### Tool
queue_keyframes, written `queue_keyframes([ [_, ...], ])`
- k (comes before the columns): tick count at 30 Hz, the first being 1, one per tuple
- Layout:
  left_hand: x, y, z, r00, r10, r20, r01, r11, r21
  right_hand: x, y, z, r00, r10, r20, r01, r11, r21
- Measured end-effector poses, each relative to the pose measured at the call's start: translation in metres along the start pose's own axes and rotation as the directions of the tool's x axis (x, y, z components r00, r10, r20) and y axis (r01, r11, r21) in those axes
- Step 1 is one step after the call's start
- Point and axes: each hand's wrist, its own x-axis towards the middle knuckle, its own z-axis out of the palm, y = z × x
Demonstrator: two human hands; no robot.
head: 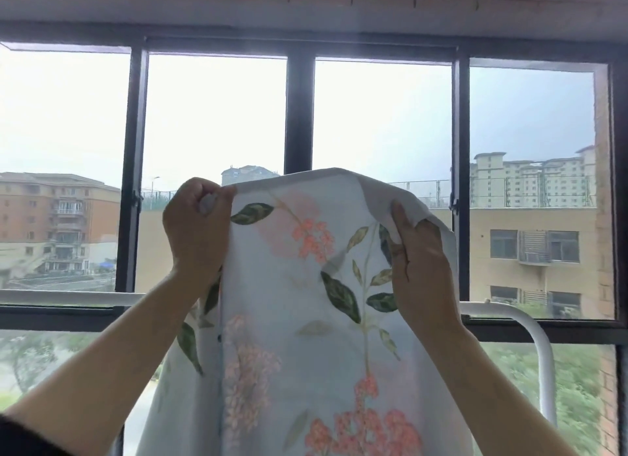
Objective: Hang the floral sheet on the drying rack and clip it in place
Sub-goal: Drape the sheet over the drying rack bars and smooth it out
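Left hand [195, 224] and right hand [421, 268] clutch floral sheet [299, 319] (raised) before rack [530, 323] and window [299, 116].

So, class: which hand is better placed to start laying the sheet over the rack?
Probably the right hand: it holds the sheet lower, nearer the rack and its bend. The left hand grips a corner higher up.

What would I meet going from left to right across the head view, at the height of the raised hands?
left hand gripping the sheet's top edge → floral sheet → right hand pinching its other side → right end of the white drying rack, lower down
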Motion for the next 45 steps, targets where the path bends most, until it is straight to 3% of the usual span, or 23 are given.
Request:
queue_keyframes([
  [8,-0.013,-0.044,0.058,0.998,-0.043,0.036,0.038,0.99,0.137,0.006,0.069,0.052,0.996,0.022,0.085,-0.026,0.999,0.039],
  [11,-0.02,-0.058,0.07,0.986,-0.084,0.14,0.045,0.964,0.261,0.002,0.083,0.061,0.992,0.063,0.107,-0.069,0.996,0.05],
  [15,-0.038,-0.083,0.076,0.918,-0.188,0.348,0.02,0.901,0.434,-0.01,0.096,0.069,0.969,0.14,0.201,-0.119,0.986,-0.113],
  [21,-0.049,-0.083,0.078,0.831,-0.212,0.514,-0.136,0.819,0.558,-0.022,0.097,0.071,0.941,0.21,0.265,-0.099,0.921,-0.377],
  [26,-0.059,-0.077,0.072,0.842,-0.114,0.527,-0.276,0.748,0.604,-0.03,0.088,0.06,0.935,0.16,0.316,0.016,0.873,-0.487],
  [29,-0.064,-0.075,0.064,0.833,-0.017,0.554,-0.327,0.792,0.516,-0.032,0.092,0.054,0.938,0.14,0.317,0.046,0.856,-0.515],
  [31,-0.065,-0.072,0.06,0.794,0.013,0.608,-0.363,0.812,0.457,-0.032,0.092,0.05,0.943,0.12,0.311,0.056,0.863,-0.502],
  [35,-0.064,-0.06,0.054,0.67,-0.041,0.742,-0.473,0.747,0.468,-0.035,0.085,0.043,0.949,0.077,0.304,0.084,0.873,-0.481],
  [37,-0.063,-0.06,0.053,0.657,-0.054,0.752,-0.504,0.71,0.492,-0.036,0.081,0.037,0.936,0.09,0.339,0.066,0.904,-0.422],
  [41,-0.064,-0.06,0.053,0.605,-0.064,0.794,-0.547,0.691,0.472,-0.038,0.07,0.014,0.883,0.195,0.428,-0.138,0.977,-0.161],
  [45,-0.063,-0.057,0.054,0.603,-0.077,0.794,-0.53,0.705,0.471,-0.061,0.057,-0.012,0.942,0.194,0.273,-0.173,0.98,-0.099],
])
